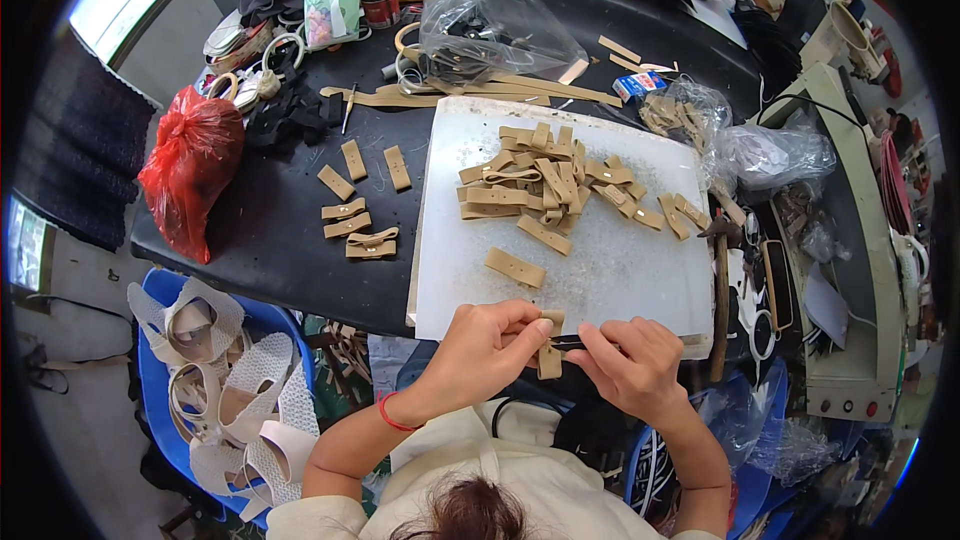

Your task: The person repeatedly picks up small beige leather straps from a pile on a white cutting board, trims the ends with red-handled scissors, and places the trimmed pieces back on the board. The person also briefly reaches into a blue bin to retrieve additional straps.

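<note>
Just in front of the near edge of a white board (440,275), my left hand (490,345) pinches a tan strap loop (549,365) between thumb and fingers. My right hand (635,365) is closed around a thin dark tool (569,342), whose tip meets the strap loop; its exact kind is partly hidden by the fingers. On the board lies a heap of similar tan strap loops (530,180), with a single loop (515,267) closer to my hands. Left of the board, several more tan loops (372,243) rest on the black table (300,275).
A red plastic bag (195,175) sits at the table's left edge. Below it stands a blue tub (162,390) filled with pale mesh straps. Scissors (763,335) and a hammer (721,280) lie right of the board. Long tan strips (400,98) and a clear plastic bag (500,15) lie behind.
</note>
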